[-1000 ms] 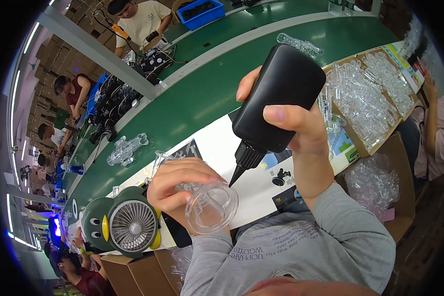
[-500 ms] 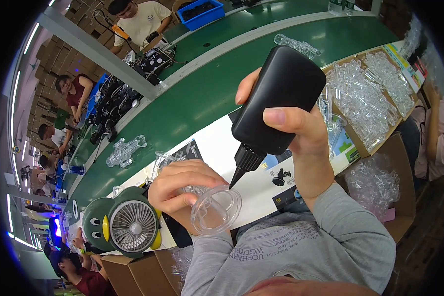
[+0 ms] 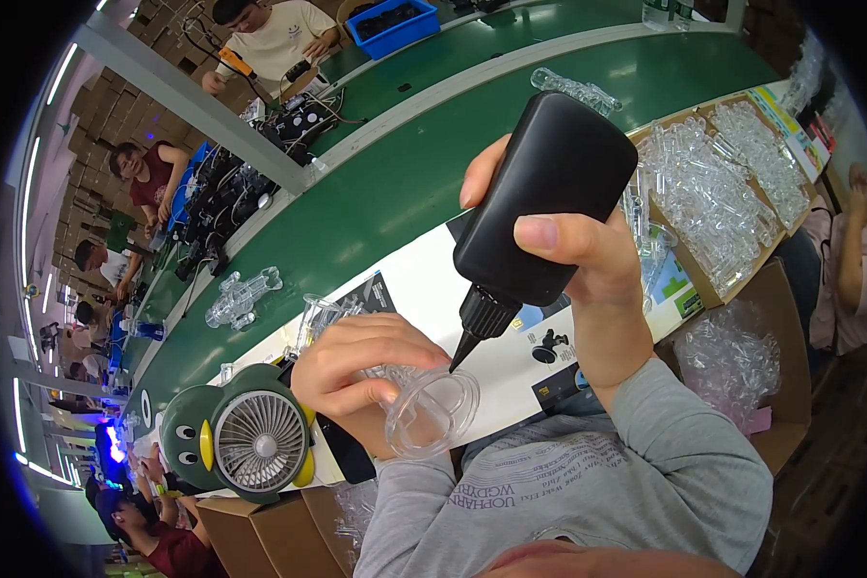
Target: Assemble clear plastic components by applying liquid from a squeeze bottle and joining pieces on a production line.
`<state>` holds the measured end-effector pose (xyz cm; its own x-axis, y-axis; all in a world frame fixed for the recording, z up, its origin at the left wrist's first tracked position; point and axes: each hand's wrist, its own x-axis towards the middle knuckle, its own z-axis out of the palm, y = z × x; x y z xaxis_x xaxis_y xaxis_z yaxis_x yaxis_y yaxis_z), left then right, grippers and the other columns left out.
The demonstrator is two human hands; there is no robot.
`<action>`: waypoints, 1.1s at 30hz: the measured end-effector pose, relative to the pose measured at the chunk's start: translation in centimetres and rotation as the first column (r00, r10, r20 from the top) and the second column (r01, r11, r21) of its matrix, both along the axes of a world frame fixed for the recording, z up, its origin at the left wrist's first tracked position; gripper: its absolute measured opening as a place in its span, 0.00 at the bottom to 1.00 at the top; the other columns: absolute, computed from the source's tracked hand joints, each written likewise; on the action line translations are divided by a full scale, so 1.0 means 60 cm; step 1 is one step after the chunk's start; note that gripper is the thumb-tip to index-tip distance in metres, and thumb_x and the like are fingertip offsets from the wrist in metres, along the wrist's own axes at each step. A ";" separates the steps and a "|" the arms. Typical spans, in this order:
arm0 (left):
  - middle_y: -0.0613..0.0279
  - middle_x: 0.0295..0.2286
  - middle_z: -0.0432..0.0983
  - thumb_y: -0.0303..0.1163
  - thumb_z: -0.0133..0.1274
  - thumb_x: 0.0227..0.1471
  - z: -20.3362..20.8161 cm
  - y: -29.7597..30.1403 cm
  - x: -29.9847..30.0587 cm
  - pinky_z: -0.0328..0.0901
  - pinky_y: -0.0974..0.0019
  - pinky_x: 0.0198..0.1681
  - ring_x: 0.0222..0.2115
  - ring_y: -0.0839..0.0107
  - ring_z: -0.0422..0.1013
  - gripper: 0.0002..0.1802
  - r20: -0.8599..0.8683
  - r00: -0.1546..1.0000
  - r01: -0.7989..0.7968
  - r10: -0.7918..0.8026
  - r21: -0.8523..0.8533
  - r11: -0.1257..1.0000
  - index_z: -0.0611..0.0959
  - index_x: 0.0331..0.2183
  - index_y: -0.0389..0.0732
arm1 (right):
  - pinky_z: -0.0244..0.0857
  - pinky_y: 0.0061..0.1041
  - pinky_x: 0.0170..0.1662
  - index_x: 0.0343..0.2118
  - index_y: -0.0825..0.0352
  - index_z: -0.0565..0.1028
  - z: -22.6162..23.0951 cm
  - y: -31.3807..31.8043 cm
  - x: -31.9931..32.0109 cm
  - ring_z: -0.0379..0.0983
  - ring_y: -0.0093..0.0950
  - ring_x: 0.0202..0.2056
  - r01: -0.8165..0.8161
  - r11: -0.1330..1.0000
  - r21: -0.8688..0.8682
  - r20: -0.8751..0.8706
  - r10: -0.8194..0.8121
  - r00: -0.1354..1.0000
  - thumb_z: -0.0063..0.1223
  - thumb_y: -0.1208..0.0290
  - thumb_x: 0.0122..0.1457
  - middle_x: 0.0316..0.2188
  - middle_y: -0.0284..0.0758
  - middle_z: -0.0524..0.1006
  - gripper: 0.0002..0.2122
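My right hand (image 3: 583,246) grips a black squeeze bottle (image 3: 549,183) tilted with its pointed nozzle down. The nozzle tip meets, or nearly meets, the upper rim of a clear plastic part (image 3: 433,414) with a round flanged end. My left hand (image 3: 361,371) holds that part, its fingers wrapped round the narrower portion, which they mostly hide. Just beyond my left hand more clear plastic pieces (image 3: 320,313) lie on the printed sheet (image 3: 424,279). Whether liquid is leaving the nozzle cannot be made out.
A green penguin-shaped fan (image 3: 260,438) stands at the left. Clear assembled pieces lie on the green table (image 3: 376,183). At the right are a cardboard tray (image 3: 708,207) of clear parts and a carton (image 3: 795,352) with bagged ones. Co-workers sit along the far left.
The clear part in my left hand has shifted slightly right and turned a little under the nozzle. The bottle in my right hand has hardly moved.
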<state>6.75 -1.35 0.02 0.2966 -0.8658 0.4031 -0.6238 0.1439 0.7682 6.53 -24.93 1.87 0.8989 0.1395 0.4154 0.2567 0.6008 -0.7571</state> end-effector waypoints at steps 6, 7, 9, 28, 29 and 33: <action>0.44 0.32 0.74 0.37 0.48 0.52 0.006 -0.002 0.001 0.66 0.60 0.35 0.32 0.53 0.73 0.19 0.009 1.000 0.024 -0.024 0.030 0.999 0.76 0.35 0.27 | 0.68 0.19 0.28 0.32 0.71 0.67 0.002 0.002 -0.002 0.70 0.24 0.26 -0.004 1.000 0.002 -0.007 0.004 1.000 0.55 0.67 0.35 0.29 0.42 0.73 0.19; 0.44 0.32 0.74 0.37 0.48 0.52 0.006 -0.002 0.001 0.66 0.60 0.35 0.32 0.53 0.73 0.19 0.009 1.000 0.024 -0.024 0.030 0.999 0.76 0.35 0.27 | 0.68 0.20 0.28 0.32 0.71 0.67 0.003 0.002 -0.002 0.70 0.24 0.26 -0.010 1.000 -0.001 -0.009 0.010 1.000 0.55 0.67 0.35 0.29 0.42 0.73 0.19; 0.44 0.32 0.74 0.38 0.48 0.52 0.007 -0.001 -0.002 0.66 0.60 0.35 0.32 0.53 0.73 0.20 0.011 1.000 0.000 0.000 0.070 0.998 0.76 0.35 0.27 | 0.68 0.20 0.29 0.32 0.71 0.67 0.003 0.002 -0.001 0.70 0.24 0.26 -0.017 1.000 -0.004 -0.012 0.017 1.000 0.55 0.67 0.35 0.29 0.42 0.73 0.19; 0.46 0.33 0.74 0.38 0.51 0.49 0.016 -0.005 0.000 0.64 0.59 0.37 0.33 0.52 0.71 0.20 -0.011 1.000 -0.004 0.006 0.190 0.982 0.75 0.37 0.28 | 0.68 0.20 0.29 0.31 0.70 0.69 0.004 0.004 -0.005 0.71 0.24 0.27 -0.023 1.000 0.000 -0.024 0.023 0.999 0.56 0.67 0.35 0.28 0.40 0.74 0.18; 0.46 0.33 0.74 0.38 0.51 0.49 0.016 -0.007 -0.001 0.64 0.59 0.37 0.33 0.52 0.71 0.20 -0.011 1.000 -0.004 0.006 0.190 0.982 0.75 0.37 0.28 | 0.68 0.20 0.29 0.31 0.70 0.69 0.004 0.004 -0.005 0.71 0.24 0.26 -0.021 1.000 -0.002 -0.021 0.020 1.000 0.56 0.67 0.35 0.27 0.40 0.74 0.18; 0.46 0.32 0.74 0.38 0.50 0.50 0.018 -0.012 0.000 0.65 0.59 0.37 0.33 0.53 0.71 0.21 -0.008 1.000 -0.016 0.018 0.189 0.982 0.75 0.37 0.27 | 0.68 0.20 0.29 0.31 0.70 0.69 0.004 0.005 -0.006 0.71 0.24 0.27 -0.010 1.000 0.006 -0.025 0.010 1.000 0.56 0.67 0.35 0.27 0.40 0.74 0.18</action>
